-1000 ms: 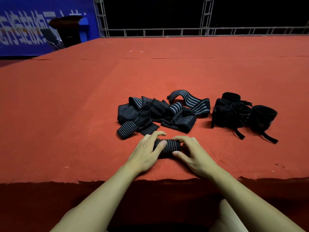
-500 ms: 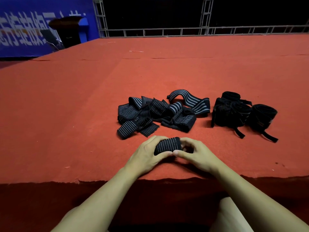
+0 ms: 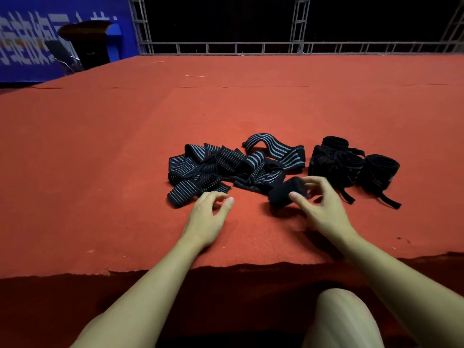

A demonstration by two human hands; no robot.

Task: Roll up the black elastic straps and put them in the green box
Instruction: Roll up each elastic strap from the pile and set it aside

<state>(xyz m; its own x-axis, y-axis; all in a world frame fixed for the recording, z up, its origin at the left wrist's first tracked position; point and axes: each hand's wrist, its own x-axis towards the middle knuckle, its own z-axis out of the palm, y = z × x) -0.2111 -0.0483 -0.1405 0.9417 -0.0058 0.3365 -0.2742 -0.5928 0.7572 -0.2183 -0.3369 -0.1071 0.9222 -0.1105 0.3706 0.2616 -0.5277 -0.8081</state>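
Now the right hand (image 3: 324, 209) holds a rolled strap (image 3: 287, 192) just above the red carpet (image 3: 100, 159), its thumb pressed against the near side of the roll and its fingers curled over the far side. The roll is blurred, so its stripes cannot be made out. It sits between the loose pile of straps (image 3: 226, 169) on its left and the group of rolled straps (image 3: 351, 167) on its right, close to both.

The left hand (image 3: 208, 214) rests low over the carpet with its fingers loosely curled and nothing in its grasp; its fingertips are just beside the near end of a striped strap that sticks out from the loose pile. That pile is a tangle of black bands with grey stripes, and one band arches up at its far right edge. The rolled group, plain black, lies to the right, with two thin tails trailing toward the near side.

Near the bottom edge of the view, the carpet ends in a ragged border, and a bare knee (image 3: 346, 320) shows below it. At the far end stands a metal truss railing (image 3: 276, 46), and at the far left a blue banner (image 3: 25, 38) with white lettering.
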